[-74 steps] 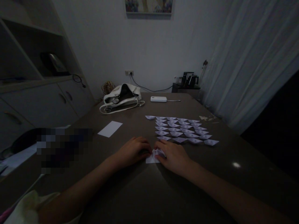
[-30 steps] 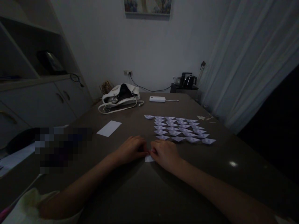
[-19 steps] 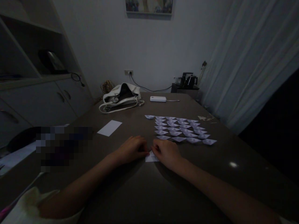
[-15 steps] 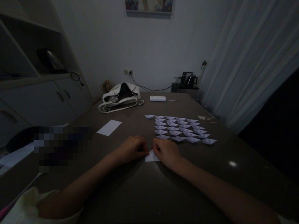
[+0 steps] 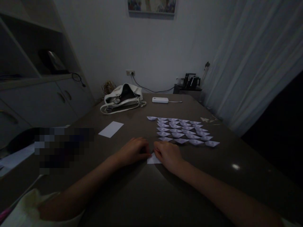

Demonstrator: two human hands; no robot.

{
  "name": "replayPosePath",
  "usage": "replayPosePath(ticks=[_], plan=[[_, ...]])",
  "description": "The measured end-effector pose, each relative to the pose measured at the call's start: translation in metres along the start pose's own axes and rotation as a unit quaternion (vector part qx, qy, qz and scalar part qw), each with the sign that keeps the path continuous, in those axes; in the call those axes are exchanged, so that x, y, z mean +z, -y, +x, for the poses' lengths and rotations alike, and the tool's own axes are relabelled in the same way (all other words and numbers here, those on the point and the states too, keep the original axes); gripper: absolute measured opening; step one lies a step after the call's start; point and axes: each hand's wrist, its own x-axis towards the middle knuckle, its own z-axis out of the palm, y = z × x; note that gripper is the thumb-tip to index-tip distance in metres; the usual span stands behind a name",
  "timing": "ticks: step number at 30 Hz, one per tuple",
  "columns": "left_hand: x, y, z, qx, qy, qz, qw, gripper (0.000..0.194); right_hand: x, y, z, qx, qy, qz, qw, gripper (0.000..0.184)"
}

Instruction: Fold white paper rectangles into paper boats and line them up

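Note:
A small folded piece of white paper (image 5: 153, 159) lies on the dark table between my hands, its upper part hidden by my fingers. My left hand (image 5: 136, 150) is closed, with thumb and fingertips on the paper's left side. From the right, my right hand (image 5: 169, 154) is closed too, its curled fingers pressing on the paper's top and right side. Beyond my right hand stand several rows of folded paper boats (image 5: 186, 132). A flat sheet of white paper (image 5: 111, 129) rests beyond my left hand.
A white handbag (image 5: 124, 98) sits at the table's far left. Near the far edge lies a white device with a strap (image 5: 160, 100). Scraps (image 5: 208, 119) lie right of the boats. A blurred patch (image 5: 63, 149) covers things on the left.
My right hand has shifted slightly left over the folded paper, covering more of its top. My left hand has barely moved.

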Motion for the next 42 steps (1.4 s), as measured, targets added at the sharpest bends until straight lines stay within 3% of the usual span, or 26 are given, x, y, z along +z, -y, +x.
replayPosePath(ticks=[10, 19, 42], plan=[[-0.001, -0.002, 0.0, 0.001, -0.001, 0.012, 1.0, 0.013, 0.002, 0.004, -0.005, -0.025, 0.002, 0.024, 0.999, 0.012], [-0.001, -0.001, -0.001, 0.007, 0.004, 0.002, 1.0, 0.018, 0.002, -0.008, 0.0, 0.044, -0.014, -0.023, 0.999, 0.01], [0.001, -0.002, -0.002, -0.003, -0.002, -0.025, 1.0, 0.017, -0.004, 0.004, -0.005, -0.031, 0.028, -0.032, 0.999, 0.014]])
